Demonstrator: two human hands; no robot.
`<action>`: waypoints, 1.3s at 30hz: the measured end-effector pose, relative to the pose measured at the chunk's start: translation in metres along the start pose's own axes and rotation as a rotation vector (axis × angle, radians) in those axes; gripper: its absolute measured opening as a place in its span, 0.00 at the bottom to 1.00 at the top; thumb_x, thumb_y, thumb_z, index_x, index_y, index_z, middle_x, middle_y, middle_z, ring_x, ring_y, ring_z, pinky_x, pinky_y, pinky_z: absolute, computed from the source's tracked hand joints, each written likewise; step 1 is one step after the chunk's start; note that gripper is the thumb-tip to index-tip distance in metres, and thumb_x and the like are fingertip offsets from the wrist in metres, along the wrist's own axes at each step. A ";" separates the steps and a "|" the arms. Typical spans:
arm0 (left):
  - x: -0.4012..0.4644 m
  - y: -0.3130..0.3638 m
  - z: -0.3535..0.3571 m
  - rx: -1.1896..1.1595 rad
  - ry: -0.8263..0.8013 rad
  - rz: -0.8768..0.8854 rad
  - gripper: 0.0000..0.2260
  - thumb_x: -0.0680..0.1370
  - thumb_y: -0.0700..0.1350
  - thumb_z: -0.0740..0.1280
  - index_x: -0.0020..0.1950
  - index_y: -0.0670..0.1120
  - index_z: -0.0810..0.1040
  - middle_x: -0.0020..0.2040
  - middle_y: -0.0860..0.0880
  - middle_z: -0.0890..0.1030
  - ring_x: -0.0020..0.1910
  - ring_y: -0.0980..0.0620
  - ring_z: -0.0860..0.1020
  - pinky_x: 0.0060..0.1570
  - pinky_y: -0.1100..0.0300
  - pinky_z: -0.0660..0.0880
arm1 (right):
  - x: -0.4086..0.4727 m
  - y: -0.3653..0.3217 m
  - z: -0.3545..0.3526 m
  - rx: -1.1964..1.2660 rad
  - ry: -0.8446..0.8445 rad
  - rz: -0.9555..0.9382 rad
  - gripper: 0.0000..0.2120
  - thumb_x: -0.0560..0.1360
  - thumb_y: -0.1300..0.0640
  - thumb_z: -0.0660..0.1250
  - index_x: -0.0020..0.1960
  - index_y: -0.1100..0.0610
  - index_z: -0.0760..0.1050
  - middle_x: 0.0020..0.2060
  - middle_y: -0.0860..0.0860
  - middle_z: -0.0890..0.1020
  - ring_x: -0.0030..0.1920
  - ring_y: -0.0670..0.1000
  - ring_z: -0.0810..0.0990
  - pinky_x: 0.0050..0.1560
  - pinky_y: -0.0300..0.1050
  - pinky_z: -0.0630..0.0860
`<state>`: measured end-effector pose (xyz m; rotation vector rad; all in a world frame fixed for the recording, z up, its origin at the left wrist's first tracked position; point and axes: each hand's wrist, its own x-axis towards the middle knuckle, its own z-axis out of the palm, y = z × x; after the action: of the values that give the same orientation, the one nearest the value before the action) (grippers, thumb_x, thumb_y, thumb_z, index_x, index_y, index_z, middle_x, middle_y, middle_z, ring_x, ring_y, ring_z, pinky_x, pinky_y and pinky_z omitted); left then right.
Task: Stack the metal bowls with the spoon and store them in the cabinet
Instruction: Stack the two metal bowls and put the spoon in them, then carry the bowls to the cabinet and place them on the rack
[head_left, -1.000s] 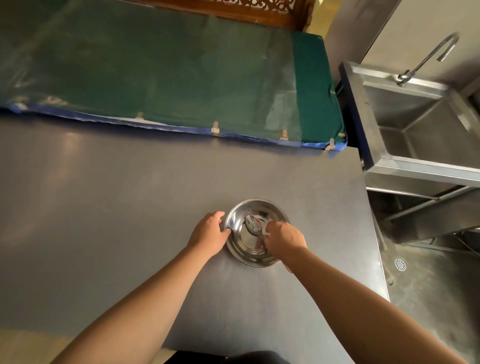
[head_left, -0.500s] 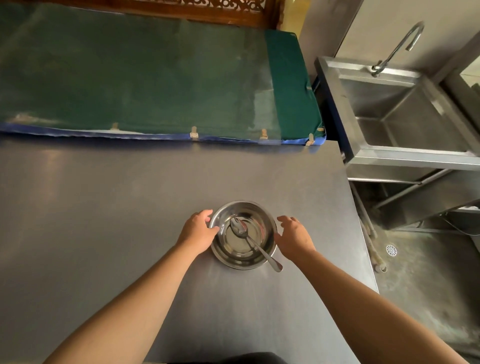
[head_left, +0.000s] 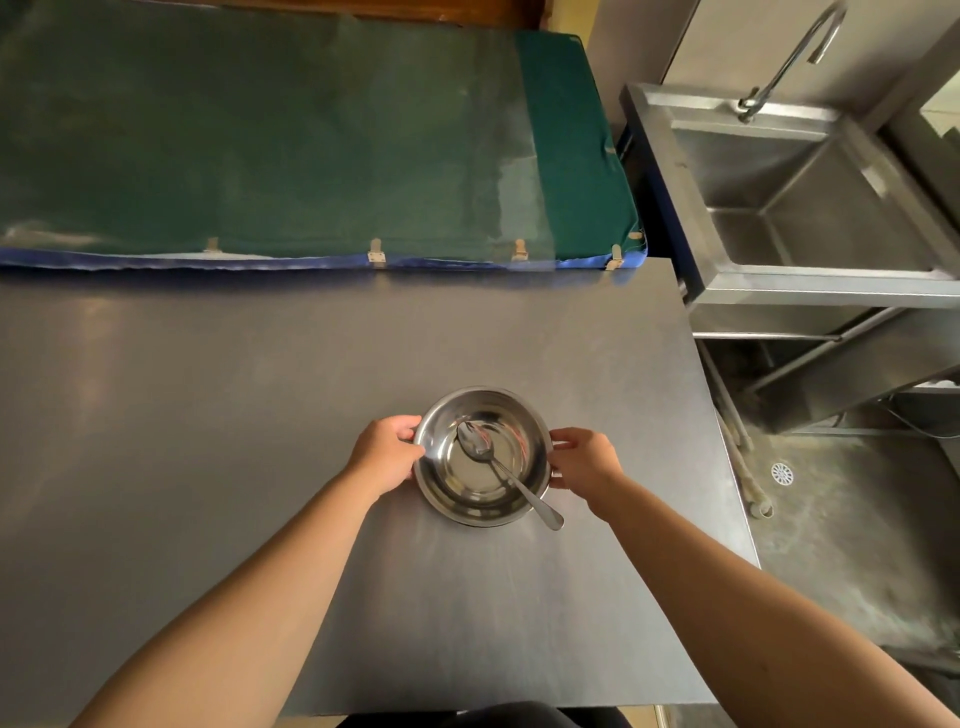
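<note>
The metal bowl (head_left: 482, 457) sat on the grey counter (head_left: 208, 415) at centre frame, right of the middle. It was clasped at its rim by both hands: the left hand (head_left: 385, 457) curled closed on the left edge, the right hand (head_left: 584, 464) pinching the right edge. One bowl was visible as such; whether others were nested beneath could not be told. One spoon (head_left: 501, 470) lay inside, its handle overhanging the lower-right rim. The steel was judged light, rigid and slippery — best lifted level by opposite rim edges, lest the spoon slide out.

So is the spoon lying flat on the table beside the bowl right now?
No, the spoon sits inside the metal bowl, its handle resting over the near right rim, while the left hand and right hand hold the bowl's sides.
</note>
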<state>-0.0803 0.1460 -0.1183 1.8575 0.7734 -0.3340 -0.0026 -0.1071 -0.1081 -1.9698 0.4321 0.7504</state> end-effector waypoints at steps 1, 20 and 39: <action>0.000 0.001 -0.002 -0.027 -0.009 0.001 0.20 0.74 0.33 0.67 0.62 0.50 0.82 0.42 0.56 0.82 0.38 0.51 0.80 0.34 0.59 0.82 | -0.002 0.000 -0.001 0.019 0.001 0.000 0.17 0.70 0.73 0.64 0.54 0.61 0.82 0.42 0.57 0.86 0.38 0.57 0.85 0.38 0.50 0.85; -0.043 0.125 0.001 -0.269 -0.467 0.192 0.15 0.75 0.29 0.70 0.59 0.41 0.81 0.49 0.46 0.86 0.41 0.51 0.86 0.37 0.58 0.83 | -0.126 -0.007 -0.109 0.389 0.188 -0.119 0.07 0.76 0.69 0.69 0.52 0.63 0.81 0.40 0.59 0.87 0.40 0.58 0.87 0.36 0.47 0.83; -0.356 0.288 0.363 -0.048 -1.004 0.402 0.14 0.74 0.31 0.71 0.59 0.37 0.81 0.50 0.41 0.86 0.41 0.48 0.86 0.42 0.54 0.85 | -0.409 0.273 -0.432 0.798 0.736 -0.277 0.08 0.74 0.70 0.69 0.51 0.64 0.84 0.45 0.66 0.85 0.39 0.60 0.86 0.37 0.48 0.84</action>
<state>-0.1177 -0.3780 0.1379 1.4741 -0.2693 -0.8709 -0.3253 -0.6202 0.1396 -1.4183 0.7300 -0.3363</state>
